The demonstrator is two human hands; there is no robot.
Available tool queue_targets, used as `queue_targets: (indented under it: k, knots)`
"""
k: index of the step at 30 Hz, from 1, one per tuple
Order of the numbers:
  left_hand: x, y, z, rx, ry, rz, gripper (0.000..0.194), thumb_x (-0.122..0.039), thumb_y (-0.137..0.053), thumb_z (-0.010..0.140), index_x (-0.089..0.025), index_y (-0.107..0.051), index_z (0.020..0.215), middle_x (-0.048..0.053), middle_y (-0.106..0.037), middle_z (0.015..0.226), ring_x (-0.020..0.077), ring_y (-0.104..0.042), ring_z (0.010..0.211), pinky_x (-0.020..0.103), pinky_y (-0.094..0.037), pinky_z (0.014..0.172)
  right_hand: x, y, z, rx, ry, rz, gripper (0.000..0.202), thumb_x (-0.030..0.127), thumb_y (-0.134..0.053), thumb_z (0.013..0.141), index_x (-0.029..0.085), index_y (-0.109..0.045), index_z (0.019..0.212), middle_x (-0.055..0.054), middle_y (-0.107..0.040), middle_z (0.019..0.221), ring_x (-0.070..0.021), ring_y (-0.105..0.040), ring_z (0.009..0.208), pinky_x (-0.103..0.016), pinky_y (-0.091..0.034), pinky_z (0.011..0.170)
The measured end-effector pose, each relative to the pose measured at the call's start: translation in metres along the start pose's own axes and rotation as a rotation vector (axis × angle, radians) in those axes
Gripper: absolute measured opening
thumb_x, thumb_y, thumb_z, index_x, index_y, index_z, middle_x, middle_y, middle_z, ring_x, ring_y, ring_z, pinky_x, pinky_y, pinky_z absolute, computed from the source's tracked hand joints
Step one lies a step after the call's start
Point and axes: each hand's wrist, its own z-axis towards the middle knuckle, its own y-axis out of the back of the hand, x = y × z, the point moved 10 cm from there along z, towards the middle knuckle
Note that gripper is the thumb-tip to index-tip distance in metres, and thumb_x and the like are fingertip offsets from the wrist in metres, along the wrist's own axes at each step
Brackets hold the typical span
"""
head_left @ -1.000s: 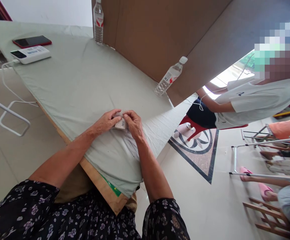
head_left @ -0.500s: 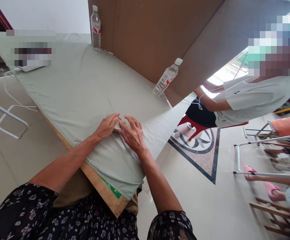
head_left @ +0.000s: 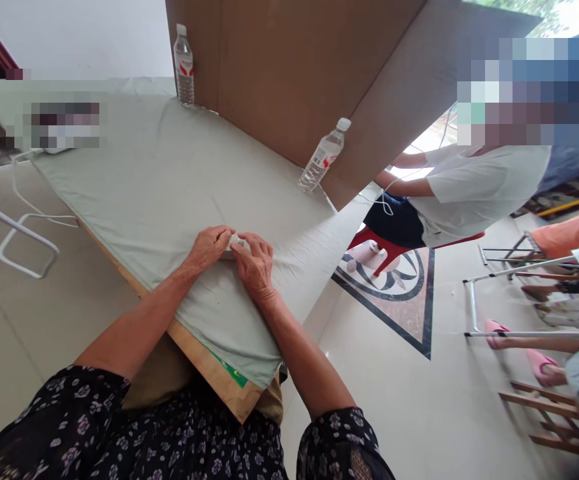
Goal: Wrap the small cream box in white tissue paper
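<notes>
Both hands rest close together over the pale green tablecloth [head_left: 134,153], near the table's front corner. Between them is a small whitish box-shaped thing [head_left: 229,253], mostly covered by fingers; its exact kind cannot be made out. My left hand [head_left: 210,245] is closed on its left side, fingers bent over the top. On its right side, my right hand [head_left: 255,263] grips it with the thumb and curled fingers.
Two clear water bottles, one upright [head_left: 184,70] and one leaning in view [head_left: 323,157], stand by a large brown cardboard panel [head_left: 289,73]. A person in a white shirt [head_left: 489,187] sits beyond it. A white metal frame [head_left: 26,247] is at left.
My right hand has shifted slightly left and its fingers have closed in on the small thing. My left hand has stayed nearly in place. The view has turned a little.
</notes>
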Motion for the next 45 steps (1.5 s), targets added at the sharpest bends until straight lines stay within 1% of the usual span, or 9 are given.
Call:
queue_targets:
  k: [5, 9, 16, 24, 33, 36, 39, 42, 45]
  knots:
    - [0.011, 0.001, -0.003, -0.007, 0.151, -0.266, 0.044, -0.052, -0.052, 0.089, -0.018, -0.078, 0.098, 0.006, -0.076, 0.090, 0.0221, -0.067, 0.084, 0.033, -0.054, 0.079, -0.049, 0.031, -0.015, -0.283, -0.328, 0.292, 0.037, 0.056, -0.055, 0.097, 0.024, -0.059, 0.115, -0.015, -0.064, 0.138, -0.0279, -0.060, 0.129, -0.047, -0.046, 0.107]
    - [0.018, 0.007, -0.002, -0.094, 0.211, -0.439, 0.048, -0.059, -0.054, 0.086, -0.017, -0.076, 0.094, 0.010, -0.077, 0.100, 0.0233, -0.067, 0.092, 0.034, -0.054, 0.082, -0.076, 0.032, -0.025, -0.326, -0.537, 0.420, 0.044, 0.062, -0.047, 0.096, 0.023, -0.058, 0.115, -0.013, -0.068, 0.127, -0.0241, -0.062, 0.115, -0.041, -0.052, 0.096]
    - [0.006, 0.006, -0.003, -0.070, 0.142, -0.285, 0.054, -0.050, -0.068, 0.077, -0.015, -0.072, 0.119, 0.013, -0.076, 0.121, 0.0255, -0.068, 0.105, 0.041, -0.054, 0.099, -0.074, 0.021, -0.020, -0.251, -0.485, 0.407, 0.049, 0.059, -0.055, 0.094, 0.022, -0.059, 0.125, -0.015, -0.066, 0.136, -0.0256, -0.063, 0.122, -0.043, -0.053, 0.100]
    - [-0.003, -0.004, -0.003, 0.048, 0.080, -0.171, 0.062, -0.037, -0.065, 0.075, -0.013, -0.066, 0.133, 0.013, -0.074, 0.121, 0.0250, -0.069, 0.101, 0.044, -0.055, 0.100, -0.052, -0.002, 0.002, 0.052, -0.255, 0.369, 0.085, 0.055, -0.073, 0.085, 0.025, -0.039, 0.157, -0.017, -0.047, 0.163, -0.0318, -0.050, 0.147, -0.051, -0.044, 0.117]
    - [-0.010, -0.010, -0.002, 0.155, -0.013, -0.187, 0.062, -0.038, -0.063, 0.077, -0.013, -0.065, 0.134, 0.010, -0.070, 0.111, 0.0214, -0.066, 0.096, 0.038, -0.054, 0.096, -0.029, -0.008, 0.004, 0.044, -0.097, 0.163, 0.048, 0.028, -0.067, 0.087, 0.021, -0.063, 0.134, -0.015, -0.071, 0.134, -0.0291, -0.064, 0.127, -0.050, -0.045, 0.116]
    - [-0.004, -0.002, 0.000, 0.058, 0.021, -0.240, 0.067, -0.037, -0.065, 0.077, -0.013, -0.061, 0.139, 0.013, -0.070, 0.121, 0.0230, -0.066, 0.102, 0.039, -0.053, 0.096, -0.031, -0.005, 0.004, 0.033, -0.096, 0.157, 0.056, 0.033, -0.069, 0.086, 0.022, -0.059, 0.140, -0.016, -0.064, 0.144, -0.0313, -0.057, 0.137, -0.053, -0.041, 0.120]
    - [0.010, 0.020, 0.003, -0.177, 0.075, -0.365, 0.060, -0.035, -0.061, 0.079, -0.018, -0.060, 0.137, 0.014, -0.069, 0.129, 0.0250, -0.064, 0.116, 0.040, -0.052, 0.100, -0.045, 0.003, 0.002, -0.040, -0.173, 0.236, 0.066, 0.046, -0.069, 0.087, 0.025, -0.054, 0.147, -0.016, -0.047, 0.162, -0.0331, -0.046, 0.148, -0.056, -0.042, 0.119]
    - [0.033, 0.033, 0.004, -0.328, 0.194, -0.451, 0.053, -0.028, -0.055, 0.077, -0.019, -0.063, 0.129, 0.011, -0.071, 0.119, 0.0241, -0.066, 0.115, 0.040, -0.053, 0.102, -0.069, 0.007, -0.004, -0.122, -0.320, 0.377, 0.062, 0.057, -0.063, 0.091, 0.026, -0.056, 0.144, -0.016, -0.043, 0.164, -0.0305, -0.056, 0.138, -0.050, -0.053, 0.106]
    - [0.044, 0.032, 0.004, -0.355, 0.263, -0.461, 0.048, -0.023, -0.053, 0.073, -0.018, -0.067, 0.119, 0.010, -0.072, 0.112, 0.0239, -0.068, 0.112, 0.041, -0.054, 0.103, -0.082, 0.009, -0.010, -0.158, -0.394, 0.445, 0.059, 0.061, -0.061, 0.091, 0.025, -0.060, 0.138, -0.016, -0.048, 0.160, -0.0281, -0.062, 0.129, -0.046, -0.056, 0.099]
